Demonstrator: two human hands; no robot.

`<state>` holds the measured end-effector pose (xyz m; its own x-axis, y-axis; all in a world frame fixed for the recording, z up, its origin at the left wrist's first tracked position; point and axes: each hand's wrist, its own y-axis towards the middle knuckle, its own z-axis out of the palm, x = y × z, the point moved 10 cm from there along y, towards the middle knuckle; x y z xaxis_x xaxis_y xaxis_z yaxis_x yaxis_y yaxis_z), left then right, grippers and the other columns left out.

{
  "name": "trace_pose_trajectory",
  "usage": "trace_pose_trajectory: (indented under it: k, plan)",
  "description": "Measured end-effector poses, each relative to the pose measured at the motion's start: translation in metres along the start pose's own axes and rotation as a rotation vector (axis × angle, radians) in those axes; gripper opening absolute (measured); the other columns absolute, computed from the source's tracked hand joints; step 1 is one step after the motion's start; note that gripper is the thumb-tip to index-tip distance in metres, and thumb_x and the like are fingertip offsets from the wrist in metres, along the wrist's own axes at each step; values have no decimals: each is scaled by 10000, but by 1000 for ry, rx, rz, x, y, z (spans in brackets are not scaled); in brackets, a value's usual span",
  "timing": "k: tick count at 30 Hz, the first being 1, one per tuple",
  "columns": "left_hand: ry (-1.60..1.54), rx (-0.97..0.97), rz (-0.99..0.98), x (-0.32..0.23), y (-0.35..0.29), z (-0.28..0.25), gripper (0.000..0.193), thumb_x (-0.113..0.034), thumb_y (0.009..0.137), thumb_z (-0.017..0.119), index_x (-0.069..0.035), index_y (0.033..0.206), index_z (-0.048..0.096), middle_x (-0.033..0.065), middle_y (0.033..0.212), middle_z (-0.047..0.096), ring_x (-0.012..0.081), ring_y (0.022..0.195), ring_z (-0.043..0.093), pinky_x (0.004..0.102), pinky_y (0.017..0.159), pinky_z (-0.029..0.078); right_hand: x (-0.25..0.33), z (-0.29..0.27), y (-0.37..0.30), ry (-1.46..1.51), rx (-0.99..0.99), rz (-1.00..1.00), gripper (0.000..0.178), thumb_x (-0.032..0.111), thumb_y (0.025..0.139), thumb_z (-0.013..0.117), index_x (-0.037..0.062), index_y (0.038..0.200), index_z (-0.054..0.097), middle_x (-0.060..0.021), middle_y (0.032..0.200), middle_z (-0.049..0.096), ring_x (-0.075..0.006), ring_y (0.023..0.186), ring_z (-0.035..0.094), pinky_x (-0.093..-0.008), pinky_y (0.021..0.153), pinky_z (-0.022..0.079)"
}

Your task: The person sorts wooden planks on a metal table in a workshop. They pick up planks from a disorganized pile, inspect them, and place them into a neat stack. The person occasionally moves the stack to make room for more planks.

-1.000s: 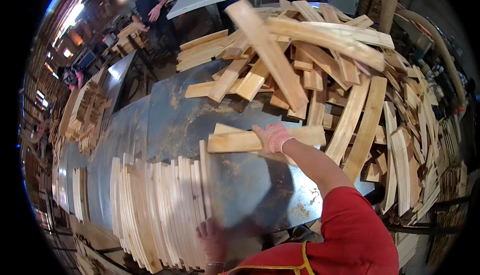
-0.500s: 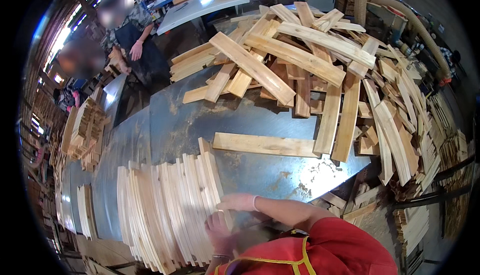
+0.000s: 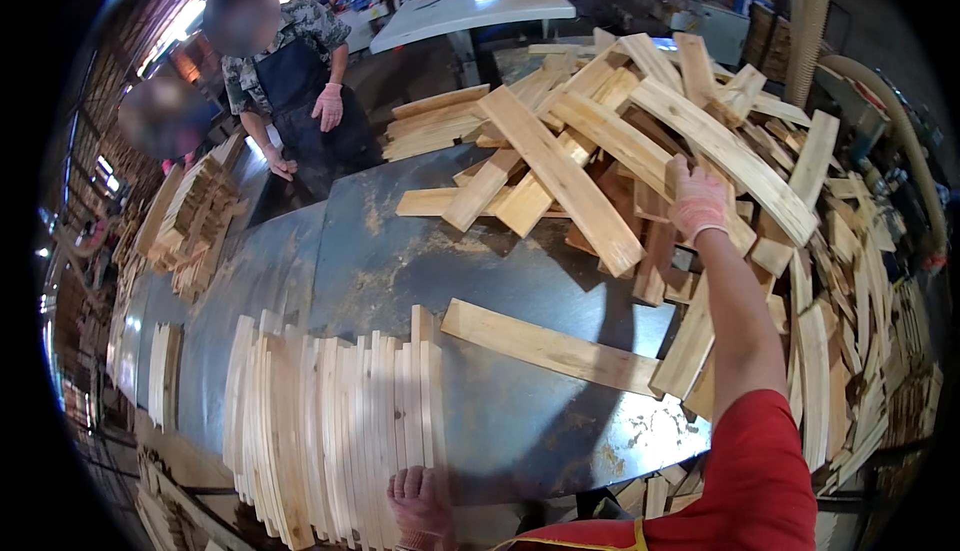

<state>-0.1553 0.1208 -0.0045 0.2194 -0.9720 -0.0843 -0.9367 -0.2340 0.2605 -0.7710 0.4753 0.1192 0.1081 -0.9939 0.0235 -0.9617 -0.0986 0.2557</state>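
My right hand, in a pink-palmed glove, reaches into the heap and has its fingers closed over the near end of a wooden board. My left hand, gloved too, rests at the right near end of a row of boards standing on edge, packed side by side. Its fingers lie on the boards' upper edges without gripping one. A single board lies flat on the metal table, between that row and the heap.
The loose heap of boards covers the table's far right. Two people stand across the table at the far left, one in a dark apron. Stacked boards and a small upright bundle sit at the left. A ribbed hose hangs behind.
My right hand has left the row and stretched out to a board in the heap. The left stays at the row's right end. The view has shifted, and the flat board now lies more slanted.
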Motion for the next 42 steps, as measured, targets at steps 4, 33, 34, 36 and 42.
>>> trace_pose_trajectory:
  k: [4, 33, 34, 36, 42]
  plan:
    - [3, 25, -34, -6, 5, -15, 373, -226, 801, 683, -65, 1137, 669, 134, 1202, 650, 368, 1153, 611, 537, 1010, 453, 71, -6, -11, 334, 154, -39, 692, 400, 777, 797, 142, 1367, 545, -248, 1269, 664, -440, 1169, 660, -512, 978, 557]
    - [-26, 281, -188, -16, -14, 27, 936, -357, 695, 720, 18, 1499, 425, 222, 1505, 457, 436, 1447, 385, 592, 1240, 238, 163, 47, -308, 799, 862, -420, 474, 398, 977, 633, 12, 1250, 674, -216, 1209, 734, -368, 1106, 691, -467, 960, 537]
    - [45, 252, -180, -17, -15, 28, 916, -353, 692, 722, 19, 1481, 439, 223, 1496, 458, 436, 1444, 384, 591, 1243, 235, 104, 36, -244, 692, 632, -236, 483, 394, 960, 631, 12, 1254, 669, -255, 1242, 705, -419, 1151, 667, -486, 992, 531]
    - [189, 201, -181, -24, -18, 31, 878, -343, 687, 725, 19, 1444, 467, 225, 1477, 459, 436, 1440, 380, 590, 1249, 228, 2, -13, -145, 556, 246, -29, 512, 363, 901, 666, -4, 1259, 654, -301, 1260, 674, -469, 1187, 642, -500, 1030, 526]
    - [22, 150, -188, -48, 17, -3, 601, -217, 744, 660, -5, 1298, 565, 217, 1292, 560, 440, 1270, 500, 597, 1149, 333, -177, -47, -11, -64, -102, 130, 985, 388, 768, 837, 65, 1583, 388, -220, 1607, 442, -409, 1523, 388, -499, 1247, 342]
